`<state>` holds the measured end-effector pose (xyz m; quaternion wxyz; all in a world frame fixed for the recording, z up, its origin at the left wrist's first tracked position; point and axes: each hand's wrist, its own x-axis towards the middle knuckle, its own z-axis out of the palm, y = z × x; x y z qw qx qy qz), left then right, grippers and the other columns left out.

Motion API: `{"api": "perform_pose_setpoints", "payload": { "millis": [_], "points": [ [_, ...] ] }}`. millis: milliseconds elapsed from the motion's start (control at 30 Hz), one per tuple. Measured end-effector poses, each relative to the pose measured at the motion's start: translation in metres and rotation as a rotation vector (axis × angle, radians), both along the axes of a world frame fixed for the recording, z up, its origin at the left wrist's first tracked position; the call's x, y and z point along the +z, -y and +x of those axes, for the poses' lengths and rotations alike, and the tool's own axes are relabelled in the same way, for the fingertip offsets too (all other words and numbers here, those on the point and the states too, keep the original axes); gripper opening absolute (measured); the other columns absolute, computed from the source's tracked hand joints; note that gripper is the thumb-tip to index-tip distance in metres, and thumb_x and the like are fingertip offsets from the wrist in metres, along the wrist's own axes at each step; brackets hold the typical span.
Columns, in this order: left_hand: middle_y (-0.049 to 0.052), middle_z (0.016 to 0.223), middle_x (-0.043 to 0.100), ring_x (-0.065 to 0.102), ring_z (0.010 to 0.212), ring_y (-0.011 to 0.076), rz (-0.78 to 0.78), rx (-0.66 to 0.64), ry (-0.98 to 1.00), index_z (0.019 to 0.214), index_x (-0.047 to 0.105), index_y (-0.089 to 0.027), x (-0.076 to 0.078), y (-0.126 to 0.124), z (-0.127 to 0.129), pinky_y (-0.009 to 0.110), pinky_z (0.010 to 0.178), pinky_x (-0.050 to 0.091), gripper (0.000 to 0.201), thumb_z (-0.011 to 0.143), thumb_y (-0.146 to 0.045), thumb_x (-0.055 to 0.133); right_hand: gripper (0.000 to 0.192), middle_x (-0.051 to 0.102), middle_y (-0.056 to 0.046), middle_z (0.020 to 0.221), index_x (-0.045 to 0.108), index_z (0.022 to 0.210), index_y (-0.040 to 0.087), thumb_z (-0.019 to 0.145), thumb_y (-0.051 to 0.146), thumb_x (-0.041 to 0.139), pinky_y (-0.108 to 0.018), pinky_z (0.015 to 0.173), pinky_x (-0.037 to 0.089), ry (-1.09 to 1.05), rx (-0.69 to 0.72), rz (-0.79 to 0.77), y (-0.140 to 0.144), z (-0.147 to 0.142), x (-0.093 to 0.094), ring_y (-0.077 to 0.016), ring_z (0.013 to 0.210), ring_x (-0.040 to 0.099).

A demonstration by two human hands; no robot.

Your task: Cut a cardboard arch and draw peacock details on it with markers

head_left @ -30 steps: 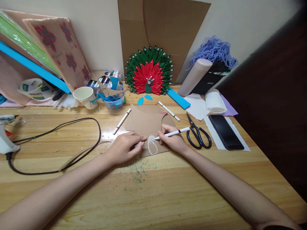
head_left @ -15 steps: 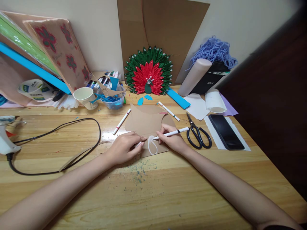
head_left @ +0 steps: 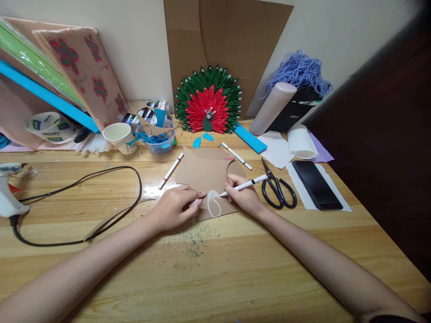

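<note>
A brown cardboard piece [head_left: 202, 169] lies on the wooden table [head_left: 208, 264] in the middle. A white drawn loop shape [head_left: 213, 204] shows near its front edge. My right hand [head_left: 243, 196] grips a white marker [head_left: 247, 184] with its tip at the loop's right side. My left hand [head_left: 175, 207] presses on the cardboard's left front corner, fingers curled, with a small white object, perhaps a cap, under the fingertips.
Two more white markers [head_left: 171, 170] [head_left: 237, 156] lie beside the cardboard. Black scissors [head_left: 278, 186] and a black phone [head_left: 316, 185] lie to the right. A glue gun [head_left: 8, 190] with a looping black cord [head_left: 101, 179] sits left. A paper cup [head_left: 119, 136], plastic bowl [head_left: 158, 137] and red-green fan ornament [head_left: 208, 101] stand behind.
The marker tip has shifted slightly right and up along the white loop. My left hand has stayed in place.
</note>
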<state>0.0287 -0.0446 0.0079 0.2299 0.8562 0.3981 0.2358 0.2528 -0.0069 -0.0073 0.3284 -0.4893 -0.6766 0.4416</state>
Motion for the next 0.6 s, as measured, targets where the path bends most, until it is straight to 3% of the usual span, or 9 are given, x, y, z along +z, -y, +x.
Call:
{"api": "perform_pose_setpoints", "payload": {
  "millis": [133,300,467,600],
  "points": [
    [0.007,0.093,0.07,0.062,0.084,0.018,0.009,-0.002,-0.007,0.101,0.065,-0.017,0.0003,0.0,0.0007,0.03,0.074,0.048,0.026,0.089,-0.023,0.043,0.026,0.054,0.004,0.049,0.04,0.06,0.021,0.082,0.027,0.052,-0.022,0.05,0.037,-0.053,0.046,-0.053,-0.0003,-0.0002,-0.0016,-0.0116,0.048,0.051],
    [0.007,0.092,0.07,0.062,0.084,0.0181,0.009,0.0,0.0,0.101,0.065,-0.017,0.0001,-0.0009,0.0014,0.03,0.073,0.049,0.026,0.089,-0.022,0.043,0.03,0.044,0.006,0.044,0.034,0.054,0.021,0.078,0.019,0.051,-0.021,0.047,0.033,-0.018,0.0,-0.001,-0.0006,0.0007,-0.0016,-0.0096,0.043,0.043],
    [0.008,0.092,0.07,0.062,0.084,0.0183,0.008,-0.001,-0.01,0.102,0.065,-0.016,0.0006,-0.0001,0.0005,0.031,0.074,0.049,0.028,0.089,-0.023,0.042,0.026,0.049,0.006,0.046,0.037,0.057,0.021,0.08,0.021,0.051,-0.022,0.048,0.035,-0.031,0.033,-0.04,-0.0004,0.0014,-0.0015,-0.0108,0.045,0.047],
    [0.007,0.093,0.07,0.062,0.084,0.0179,0.007,0.0,-0.007,0.103,0.065,-0.016,0.001,0.0006,0.0002,0.031,0.073,0.049,0.028,0.089,-0.023,0.042,0.031,0.044,0.006,0.045,0.034,0.054,0.021,0.079,0.018,0.052,-0.021,0.047,0.033,-0.003,0.015,0.012,-0.0007,0.0016,-0.0018,-0.0096,0.044,0.043]
  ]
}}
